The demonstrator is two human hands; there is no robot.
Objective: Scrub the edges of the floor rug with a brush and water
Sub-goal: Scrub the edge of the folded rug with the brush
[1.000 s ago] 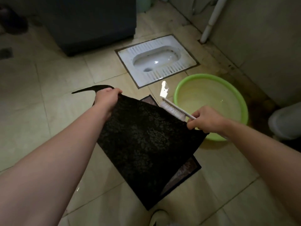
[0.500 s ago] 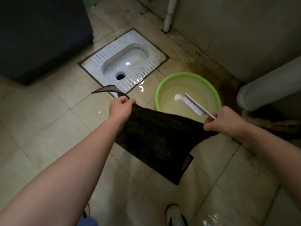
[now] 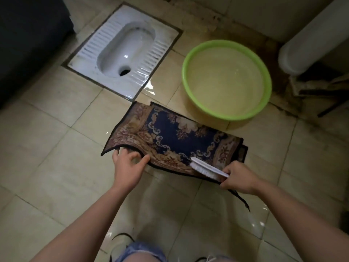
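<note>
Bottom edge: a knee in ripped jeans [image 3: 139, 252], with a shoe [image 3: 120, 241] just left of it, on a wet, glossy tiled floor [image 3: 56, 148].

Left hand [image 3: 128, 167]: clamped on the rug's near-left edge, fingers curled under, thumb on top. That edge is lifted off the tiles.

Right hand [image 3: 239, 178]: fist closed around the handle of the brush [image 3: 205, 168]. A black strip of rug edging trails out from under this hand toward the lower right. Can't tell whether the hand pinches that too.

The brush is white, bristles down, touching the rug's near border. Its head points left and away from the person.

Rug [image 3: 170, 137]: pattern side up, dark blue centre, tan and maroon border, black trim. It lies on the floor between the hands and the basin. The right end looks doubled over, with a second layer showing beneath it.

Basin [image 3: 226, 115]: green, round, just beyond the rug's far-right edge. It holds water [image 3: 224, 76] that is clear and shallow.

Squat toilet [image 3: 124, 59]: white, set into the floor, far left of the basin. Its near corner is close to the rug's far-left corner.

Far left: a dark cabinet [image 3: 28, 44]. Far right: a white rounded fixture [image 3: 311, 38] against the wall, type unclear.
</note>
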